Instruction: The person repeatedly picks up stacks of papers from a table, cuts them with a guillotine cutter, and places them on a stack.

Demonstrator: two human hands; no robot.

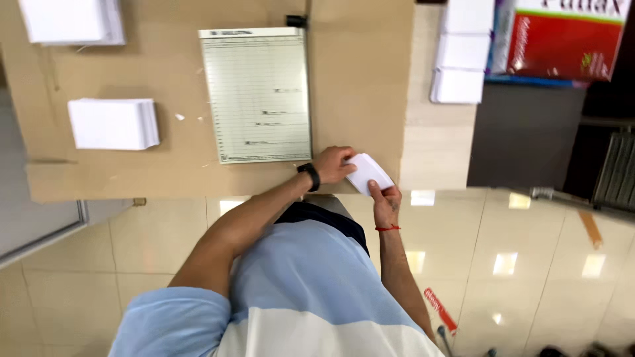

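Both my hands hold a small stack of white cards (368, 173) at the near edge of a brown table (357, 79). My left hand (333, 164), with a black band on its wrist, grips the stack's left side from above. My right hand (387, 203), with a red thread round its wrist, pinches the stack's lower right corner. The stack hangs slightly tilted over the table's edge. A pale green paper cutter board (258, 96) with a ruled grid lies just left of my left hand.
A stack of white cards (114, 123) lies at the table's left, and a larger white pile (71, 21) sits at the far left corner. More white stacks (463, 56) and a red package (562, 39) stand to the right. Glossy tiled floor (516, 264) lies below.
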